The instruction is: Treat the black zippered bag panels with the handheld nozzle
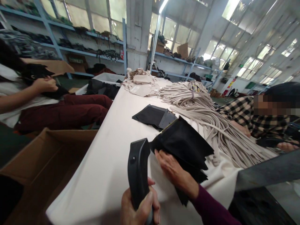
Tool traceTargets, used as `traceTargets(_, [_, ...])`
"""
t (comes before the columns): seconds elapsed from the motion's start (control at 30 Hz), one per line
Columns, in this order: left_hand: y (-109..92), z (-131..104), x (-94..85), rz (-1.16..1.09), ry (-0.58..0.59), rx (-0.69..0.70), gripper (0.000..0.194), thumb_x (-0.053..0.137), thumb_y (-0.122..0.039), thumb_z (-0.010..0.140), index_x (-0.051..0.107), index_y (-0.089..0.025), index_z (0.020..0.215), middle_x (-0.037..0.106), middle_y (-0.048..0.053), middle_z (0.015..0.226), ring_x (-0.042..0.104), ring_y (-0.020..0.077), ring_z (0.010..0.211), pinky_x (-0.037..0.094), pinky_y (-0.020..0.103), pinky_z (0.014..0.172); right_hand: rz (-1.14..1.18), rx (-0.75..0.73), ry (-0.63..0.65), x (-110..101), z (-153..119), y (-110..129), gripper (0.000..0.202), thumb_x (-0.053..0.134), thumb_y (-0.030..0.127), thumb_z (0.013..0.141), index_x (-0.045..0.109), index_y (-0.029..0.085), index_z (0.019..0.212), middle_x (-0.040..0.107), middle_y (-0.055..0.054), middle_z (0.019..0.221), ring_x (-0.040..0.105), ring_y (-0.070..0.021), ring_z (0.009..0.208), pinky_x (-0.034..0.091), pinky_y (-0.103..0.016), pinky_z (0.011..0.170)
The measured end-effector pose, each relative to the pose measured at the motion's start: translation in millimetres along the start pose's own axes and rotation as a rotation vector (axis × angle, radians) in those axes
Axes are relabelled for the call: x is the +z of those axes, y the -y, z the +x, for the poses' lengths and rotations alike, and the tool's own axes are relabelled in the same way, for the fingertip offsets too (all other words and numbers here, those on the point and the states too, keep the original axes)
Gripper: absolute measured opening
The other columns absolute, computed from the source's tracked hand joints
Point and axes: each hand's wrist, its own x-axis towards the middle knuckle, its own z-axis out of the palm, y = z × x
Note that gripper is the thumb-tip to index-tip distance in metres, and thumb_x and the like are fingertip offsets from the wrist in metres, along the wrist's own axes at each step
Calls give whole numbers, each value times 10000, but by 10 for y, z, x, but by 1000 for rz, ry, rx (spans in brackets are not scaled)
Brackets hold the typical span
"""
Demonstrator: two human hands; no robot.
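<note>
My left hand [140, 206] is wrapped round the grip of an upright black handheld tool [137, 168] at bottom centre. The tool's head reaches the left corner of a stack of black fabric pieces [182, 140]; whether they touch is unclear. My right hand [175, 172], in a purple sleeve, grips the lower left edge of this stack, its thumb hidden. The stack has jagged right edges and a thin yellowish line along its upper left edge. Just behind it, a flat black piece [151, 115] with a small metal eyelet lies on the white-covered table [105, 150].
Pale straps [199, 103] spread along the table's right side; pale fabric pieces [140, 81] lie at its far end. A cardboard box [58, 156] stands at left. Seated people [35, 103] [243, 112] are on both sides. A grey metal bar [269, 170] crosses at lower right.
</note>
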Motion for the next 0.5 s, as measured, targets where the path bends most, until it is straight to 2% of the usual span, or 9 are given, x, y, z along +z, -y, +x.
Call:
traceTargets(0.03, [3, 12, -25, 6, 6, -4, 333, 681, -431, 727, 536, -173, 881, 541, -62, 485, 488, 92, 329, 426, 214, 362, 19, 1, 2, 97, -82, 124, 571, 317, 8, 827, 323, 103, 1391, 494, -140, 1321, 454, -226, 1227, 455, -363, 964])
traceTargets(0.1, [9, 34, -69, -5, 15, 7, 323, 673, -427, 739, 532, -174, 881, 545, -63, 496, 493, 90, 340, 427, 215, 373, 86, 24, 15, 161, -207, 264, 546, 322, 40, 854, 312, 112, 1395, 493, -143, 1321, 448, -225, 1236, 454, -375, 967])
traceTargets(0.17, [12, 49, -99, -21, 16, 13, 303, 666, -408, 753, 528, -171, 881, 544, -64, 503, 494, 88, 348, 425, 213, 378, 185, 60, 72, 83, -254, 266, 476, 365, 81, 875, 379, 121, 1349, 566, -136, 1209, 559, -207, 1089, 510, -335, 872])
traceTargets(0.23, [18, 60, -118, -28, 1, -3, 280, 652, -388, 772, 523, -169, 889, 545, -63, 510, 498, 87, 356, 423, 210, 381, 262, 107, 89, -63, -234, 181, 358, 414, 118, 890, 488, 117, 1240, 623, -103, 1003, 622, -175, 856, 540, -283, 730])
traceTargets(0.27, [23, 64, -125, -30, -8, -12, 272, 646, -382, 779, 519, -170, 893, 546, -64, 515, 498, 86, 357, 421, 209, 381, 268, 133, 63, -137, -210, 127, 308, 430, 130, 895, 522, 105, 1188, 620, -93, 926, 617, -170, 786, 539, -279, 690])
traceTargets(0.33, [38, 74, -138, -30, -21, -17, 269, 633, -385, 789, 510, -174, 902, 547, -66, 526, 495, 87, 358, 421, 214, 377, 221, 181, -73, -253, -158, 29, 261, 456, 147, 899, 551, 69, 1128, 598, -96, 856, 598, -180, 753, 531, -296, 678])
traceTargets(0.43, [54, 86, -151, -22, -21, -11, 260, 627, -376, 796, 503, -177, 909, 547, -68, 533, 493, 87, 359, 421, 216, 376, 110, 205, -281, -324, -103, -50, 288, 533, 174, 874, 551, 57, 1137, 588, -118, 902, 575, -208, 850, 514, -332, 766])
traceTargets(0.5, [54, 91, -153, -21, -27, -7, 257, 628, -369, 796, 506, -174, 909, 551, -64, 535, 499, 87, 363, 420, 212, 380, 28, 244, -313, -318, -94, -66, 349, 581, 208, 850, 545, 66, 1166, 584, -140, 987, 543, -256, 969, 487, -388, 850])
